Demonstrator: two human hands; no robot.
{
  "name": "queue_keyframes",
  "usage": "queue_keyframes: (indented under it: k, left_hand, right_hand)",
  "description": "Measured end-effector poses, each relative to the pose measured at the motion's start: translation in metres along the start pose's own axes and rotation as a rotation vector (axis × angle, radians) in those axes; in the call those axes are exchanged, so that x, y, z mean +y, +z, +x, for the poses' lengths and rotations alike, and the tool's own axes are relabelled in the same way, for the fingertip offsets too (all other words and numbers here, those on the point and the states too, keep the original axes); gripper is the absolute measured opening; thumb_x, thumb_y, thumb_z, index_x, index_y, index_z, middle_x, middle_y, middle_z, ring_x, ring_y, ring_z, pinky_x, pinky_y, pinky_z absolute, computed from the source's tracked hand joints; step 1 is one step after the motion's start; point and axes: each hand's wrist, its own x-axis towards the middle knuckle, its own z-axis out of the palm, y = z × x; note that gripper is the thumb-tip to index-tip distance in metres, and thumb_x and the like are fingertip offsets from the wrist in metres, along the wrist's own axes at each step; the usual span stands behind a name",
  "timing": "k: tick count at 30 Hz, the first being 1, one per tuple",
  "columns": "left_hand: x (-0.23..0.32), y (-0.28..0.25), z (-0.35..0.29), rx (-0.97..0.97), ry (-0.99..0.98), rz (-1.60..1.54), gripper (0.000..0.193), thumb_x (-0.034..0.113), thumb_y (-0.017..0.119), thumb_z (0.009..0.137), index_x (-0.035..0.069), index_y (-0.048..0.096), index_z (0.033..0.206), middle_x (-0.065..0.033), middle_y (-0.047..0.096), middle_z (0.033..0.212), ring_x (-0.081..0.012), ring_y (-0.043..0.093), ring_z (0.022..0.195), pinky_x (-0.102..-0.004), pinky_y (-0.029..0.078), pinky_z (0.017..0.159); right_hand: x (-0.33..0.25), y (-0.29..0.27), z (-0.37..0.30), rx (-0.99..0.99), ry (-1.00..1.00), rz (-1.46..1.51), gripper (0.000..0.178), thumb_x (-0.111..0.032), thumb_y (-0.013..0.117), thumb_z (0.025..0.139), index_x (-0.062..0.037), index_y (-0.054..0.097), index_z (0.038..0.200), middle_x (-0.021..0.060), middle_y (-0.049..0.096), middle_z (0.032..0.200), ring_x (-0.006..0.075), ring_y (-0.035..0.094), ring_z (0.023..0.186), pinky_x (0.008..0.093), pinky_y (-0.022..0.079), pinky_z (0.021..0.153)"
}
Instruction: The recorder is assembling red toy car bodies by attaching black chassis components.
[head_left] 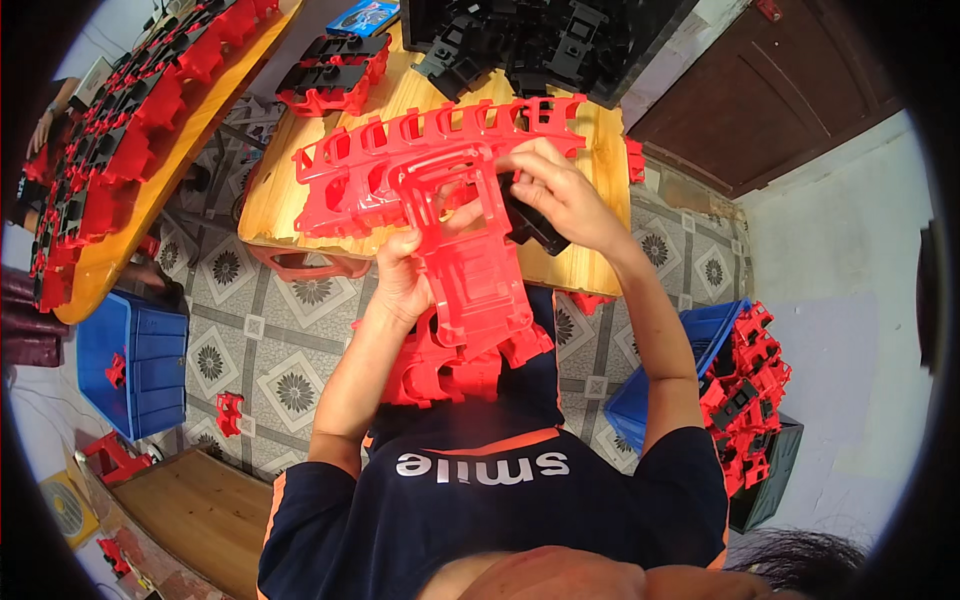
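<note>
So the red plastic frame (485, 295) is up off the wood, held at a slant between the person's chest and the near edge of the table. Looks light to me, thin molded walls, pretty stiff, glossy enough to be a bit slick. I'd guess the slim ribs around the openings could crack if you bent them hard, so the thick side rail is the spot to grab. That's where the left hand (408, 285) has it: thumb on the near side, fingers behind, visible through the opening, clamped on it. The right hand (560, 195) has its fingers curled together over a black part (545, 232), right beside the frame's upper end.

Just past that, a row of red frames (345, 205) hogs the middle of the table (275, 200), so not much elbow room there. More red pieces (425, 380) are bunched at the lap, right under the work. Black tray (648, 60) full of black parts (575, 40) at the far edge, 1 blue crate (630, 405) by the right elbow.
</note>
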Motion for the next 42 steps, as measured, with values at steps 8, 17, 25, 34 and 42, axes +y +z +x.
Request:
queue_keyframes:
  k: [8,17,25,34,42]
  left_hand:
    - [0.008,0.009,-0.002,-0.045,-0.031,0.023,0.098,0.039,0.076,0.065,0.008,0.032,0.147,-0.0264,0.042,0.143,-0.0374,0.049,0.128,-0.0491,0.046,0.103]
    - [0.023,0.014,0.005,-0.036,0.311,0.090,0.080,0.023,0.076,0.075,0.011,0.037,0.144,-0.0125,0.040,0.147,-0.0328,0.049,0.126,-0.0483,0.041,0.106]
    - [0.015,0.020,0.009,0.016,0.387,0.174,0.071,0.015,0.078,0.082,0.011,0.038,0.140,-0.0065,0.051,0.132,-0.0234,0.053,0.116,-0.0396,0.045,0.101]
    - [0.011,0.017,0.012,-0.022,0.377,0.131,0.065,-0.001,0.074,0.082,0.012,0.040,0.136,-0.0038,0.051,0.132,-0.0175,0.052,0.118,-0.0338,0.042,0.104]
    - [0.009,0.038,0.012,0.001,0.508,0.338,0.094,0.008,0.074,0.078,0.013,0.018,0.153,-0.0118,0.039,0.142,-0.0252,0.047,0.126,-0.0393,0.040,0.107]
  right_hand:
    - [0.013,-0.020,0.008,-0.184,0.150,0.406,0.024,-0.003,0.056,0.094,-0.0009,0.062,0.117,0.0039,0.057,0.115,0.0131,0.054,0.109,0.0292,0.044,0.093]
    - [-0.040,-0.045,-0.039,0.396,0.296,0.277,0.024,-0.005,0.064,0.090,-0.0010,0.065,0.113,-0.0002,0.061,0.087,0.0066,0.056,0.074,0.0218,0.045,0.067]
    - [-0.103,0.028,-0.029,0.532,0.003,-0.371,0.032,-0.011,0.080,0.076,-0.0018,0.063,0.102,0.0077,0.057,0.079,0.0191,0.055,0.060,0.0321,0.045,0.053]
    - [-0.098,0.039,-0.026,0.533,-0.004,-0.475,0.032,-0.011,0.081,0.075,0.0001,0.062,0.099,0.0092,0.056,0.079,0.0229,0.057,0.061,0.0336,0.047,0.054]
    - [-0.091,0.050,-0.026,0.476,-0.082,-0.557,0.039,-0.022,0.083,0.074,0.0014,0.063,0.098,0.0103,0.057,0.082,0.0245,0.060,0.070,0.0353,0.049,0.059]
